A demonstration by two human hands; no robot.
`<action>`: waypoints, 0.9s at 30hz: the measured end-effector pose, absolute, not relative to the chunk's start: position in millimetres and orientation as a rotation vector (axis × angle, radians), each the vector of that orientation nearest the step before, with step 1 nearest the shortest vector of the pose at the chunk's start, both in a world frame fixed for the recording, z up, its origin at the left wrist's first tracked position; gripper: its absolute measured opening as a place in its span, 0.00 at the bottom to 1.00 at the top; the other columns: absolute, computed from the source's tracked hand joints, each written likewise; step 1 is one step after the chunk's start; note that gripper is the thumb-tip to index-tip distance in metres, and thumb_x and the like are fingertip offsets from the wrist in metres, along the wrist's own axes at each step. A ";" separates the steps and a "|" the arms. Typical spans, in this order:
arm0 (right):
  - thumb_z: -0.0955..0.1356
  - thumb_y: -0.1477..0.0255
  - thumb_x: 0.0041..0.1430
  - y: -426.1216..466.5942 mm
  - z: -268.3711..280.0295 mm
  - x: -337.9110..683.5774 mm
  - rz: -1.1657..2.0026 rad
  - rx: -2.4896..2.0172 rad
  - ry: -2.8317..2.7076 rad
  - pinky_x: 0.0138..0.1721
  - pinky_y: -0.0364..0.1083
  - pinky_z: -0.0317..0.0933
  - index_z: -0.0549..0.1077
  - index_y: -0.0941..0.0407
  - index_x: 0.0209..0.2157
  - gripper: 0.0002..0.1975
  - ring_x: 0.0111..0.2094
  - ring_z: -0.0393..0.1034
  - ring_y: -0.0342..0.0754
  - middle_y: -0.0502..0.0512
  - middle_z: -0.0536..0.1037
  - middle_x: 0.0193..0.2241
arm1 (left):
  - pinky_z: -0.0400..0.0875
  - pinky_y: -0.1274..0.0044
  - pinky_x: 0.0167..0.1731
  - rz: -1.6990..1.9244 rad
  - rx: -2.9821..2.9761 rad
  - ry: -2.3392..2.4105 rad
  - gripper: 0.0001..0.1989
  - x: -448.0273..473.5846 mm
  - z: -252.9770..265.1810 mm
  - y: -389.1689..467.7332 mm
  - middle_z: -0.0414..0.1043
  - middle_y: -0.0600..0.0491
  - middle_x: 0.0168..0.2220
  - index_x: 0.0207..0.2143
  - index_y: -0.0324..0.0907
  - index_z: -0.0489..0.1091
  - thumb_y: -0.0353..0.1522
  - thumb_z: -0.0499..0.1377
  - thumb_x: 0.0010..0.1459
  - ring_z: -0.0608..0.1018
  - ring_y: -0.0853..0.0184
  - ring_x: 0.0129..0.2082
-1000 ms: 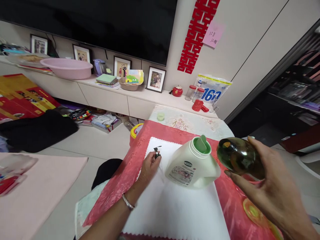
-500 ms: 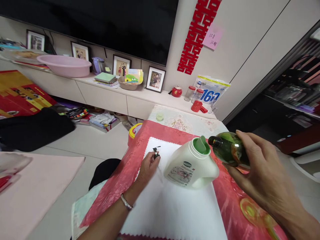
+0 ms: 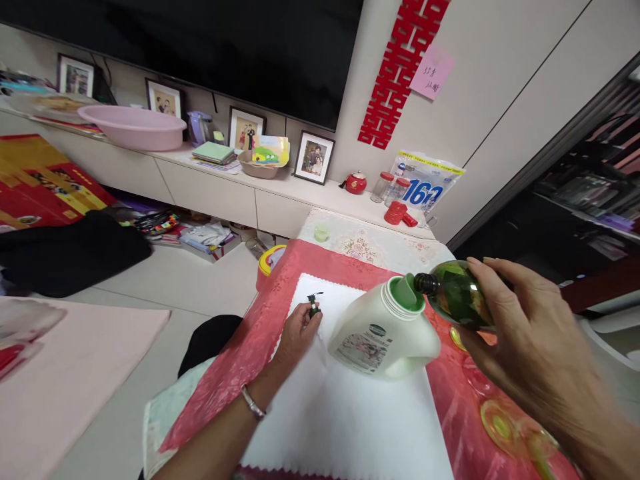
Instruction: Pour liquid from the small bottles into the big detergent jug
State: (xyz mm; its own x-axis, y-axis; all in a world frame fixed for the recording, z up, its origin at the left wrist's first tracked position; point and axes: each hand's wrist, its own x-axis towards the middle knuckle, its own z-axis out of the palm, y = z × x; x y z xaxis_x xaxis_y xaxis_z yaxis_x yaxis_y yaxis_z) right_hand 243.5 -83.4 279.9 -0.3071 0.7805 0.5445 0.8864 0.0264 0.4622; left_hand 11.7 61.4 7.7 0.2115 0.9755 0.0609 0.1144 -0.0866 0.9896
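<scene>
Green bottle (image 3: pixel 460 293), wrapped by the right hand (image 3: pixel 533 327), needs its neck (image 3: pixel 427 284) steady at the jug's (image 3: pixel 383 337) spout (image 3: pixel 406 293), left hand (image 3: pixel 299 333) pinching the pump (image 3: pixel 314 305).

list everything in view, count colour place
Shiny tablecloth: 1, red, foreground
Scalloped mat: 1, white, on tablecloth
Plastic jug: 1, cream, on mat
Rounded bottle: 1, green, at jug's mouth
Pump top: 1, black, left of jug
Small cup: 1, pale green, beyond mat
Television: 1, black, upper left
Low cabinet: 1, white, below television
Picture frames: 4, dark, cabinet
Oval basin: 1, pink, cabinet
Clutter: uncounted, mixed, background
Left hand: 1, bare, holding pump top
Right hand: 1, bare, holding bottle
</scene>
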 end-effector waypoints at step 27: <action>0.62 0.70 0.65 -81.8 300.3 239.0 -1.441 -1.690 -2.235 0.43 0.63 0.70 0.64 0.60 0.60 0.23 0.52 0.70 0.72 0.74 0.69 0.55 | 0.66 0.76 0.31 1.048 1.468 1.115 0.19 10.6 9.1 60.8 0.69 0.56 0.29 0.45 0.41 0.74 0.43 0.58 0.58 0.70 0.67 0.28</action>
State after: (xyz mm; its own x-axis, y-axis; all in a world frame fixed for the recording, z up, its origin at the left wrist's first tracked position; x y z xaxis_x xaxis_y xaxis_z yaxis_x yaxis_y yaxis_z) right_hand 239.0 -81.8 300.3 -0.4246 0.7649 0.4843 0.7569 0.0064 0.6536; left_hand 10.6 60.8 9.1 0.2075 0.9756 0.0722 0.1329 -0.1012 0.9859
